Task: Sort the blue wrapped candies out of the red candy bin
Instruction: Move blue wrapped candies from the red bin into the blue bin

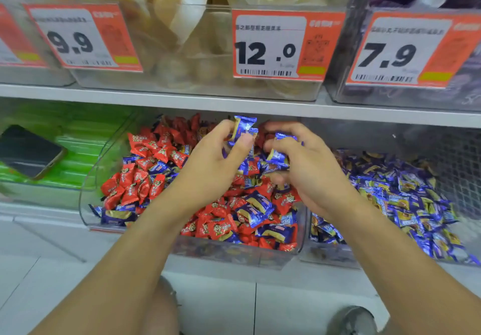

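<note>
nearest to me, both forearms are reaching up from six o'clock over the clear front wall of the red candy bin (86,204). blue wrapped candies (256,211) are still lying mixed among the red candies (145,175) along the near edge and at the bin's nine o'clock side, so i am judging the sorting as partly done.

further in, my left hand (210,162) is curling its fingers and pinching a blue candy (243,126) held up at twelve o'clock, its long axis standing roughly upright. my right hand (309,168) is sitting just beside it at three o'clock, fingers curled round several blue pieces (278,156); how many i cannot tell.

the relation i am steering by: the blue candy bin (385,191) is lying at three o'clock of both hands, touching the red bin's side wall. my right hand is the nearer one, so the drop-off is looking like a short sweep rightward, while the left would be crossing over.

at nine o'clock a phone (28,152) is resting on green packets (86,136). farthest, price tags (270,45) are hanging on the upper shelf.
</note>
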A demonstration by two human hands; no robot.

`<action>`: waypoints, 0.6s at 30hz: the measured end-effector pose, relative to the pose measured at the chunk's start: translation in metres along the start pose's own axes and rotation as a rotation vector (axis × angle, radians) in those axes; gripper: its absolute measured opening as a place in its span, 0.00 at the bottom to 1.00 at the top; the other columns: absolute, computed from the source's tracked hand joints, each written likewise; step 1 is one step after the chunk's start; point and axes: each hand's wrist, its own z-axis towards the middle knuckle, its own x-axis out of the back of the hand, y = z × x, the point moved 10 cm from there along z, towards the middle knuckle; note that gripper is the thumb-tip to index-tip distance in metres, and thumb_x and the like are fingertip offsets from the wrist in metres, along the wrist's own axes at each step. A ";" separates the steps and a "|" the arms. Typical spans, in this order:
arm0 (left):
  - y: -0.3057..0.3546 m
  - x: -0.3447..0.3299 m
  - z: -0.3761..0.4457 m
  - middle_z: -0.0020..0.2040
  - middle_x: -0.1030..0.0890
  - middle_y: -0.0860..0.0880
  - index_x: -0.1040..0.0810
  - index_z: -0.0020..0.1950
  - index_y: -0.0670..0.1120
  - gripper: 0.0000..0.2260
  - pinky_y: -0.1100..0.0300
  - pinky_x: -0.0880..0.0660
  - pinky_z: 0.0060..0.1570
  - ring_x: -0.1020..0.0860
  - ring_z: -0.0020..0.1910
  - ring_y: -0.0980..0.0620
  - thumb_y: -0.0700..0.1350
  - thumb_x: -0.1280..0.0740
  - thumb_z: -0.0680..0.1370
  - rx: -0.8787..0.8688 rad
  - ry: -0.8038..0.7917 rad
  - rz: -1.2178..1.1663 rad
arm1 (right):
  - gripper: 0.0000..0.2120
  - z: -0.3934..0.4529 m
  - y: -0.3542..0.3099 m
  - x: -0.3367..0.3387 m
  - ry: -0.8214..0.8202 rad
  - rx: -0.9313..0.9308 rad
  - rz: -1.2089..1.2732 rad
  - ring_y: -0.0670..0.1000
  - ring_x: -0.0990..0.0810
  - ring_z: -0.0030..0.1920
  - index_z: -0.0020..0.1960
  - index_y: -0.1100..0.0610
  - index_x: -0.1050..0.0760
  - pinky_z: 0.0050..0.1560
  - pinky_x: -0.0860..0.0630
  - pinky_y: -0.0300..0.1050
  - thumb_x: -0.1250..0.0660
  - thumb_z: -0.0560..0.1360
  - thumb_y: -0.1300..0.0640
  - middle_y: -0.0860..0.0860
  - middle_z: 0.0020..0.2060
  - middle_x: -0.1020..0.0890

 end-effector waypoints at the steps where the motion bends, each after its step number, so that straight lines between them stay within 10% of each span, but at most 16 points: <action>1: 0.009 -0.011 -0.001 0.26 0.35 0.55 0.30 0.47 0.47 0.12 0.57 0.38 0.28 0.39 0.23 0.57 0.55 0.41 0.82 -0.041 0.001 0.004 | 0.08 -0.003 0.001 0.001 -0.018 -0.016 -0.015 0.52 0.32 0.30 0.57 0.50 0.24 0.25 0.36 0.42 0.38 0.80 0.59 0.56 0.40 0.23; 12: 0.073 -0.110 0.007 0.40 0.28 0.49 0.31 0.53 0.52 0.06 0.48 0.28 0.44 0.27 0.42 0.45 0.53 0.43 0.82 -0.255 -0.082 0.323 | 0.23 -0.028 -0.007 0.084 0.042 -0.081 0.023 0.47 0.34 0.26 0.48 0.54 0.23 0.23 0.43 0.39 0.47 0.80 0.36 0.48 0.31 0.22; 18: 0.070 -0.175 0.013 0.50 0.33 0.48 0.34 0.71 0.58 0.23 0.57 0.28 0.48 0.27 0.44 0.49 0.46 0.35 0.77 -0.249 -0.350 0.302 | 0.09 -0.036 0.001 0.150 0.172 -0.042 -0.228 0.48 0.27 0.29 0.61 0.51 0.25 0.29 0.30 0.42 0.39 0.82 0.54 0.53 0.47 0.18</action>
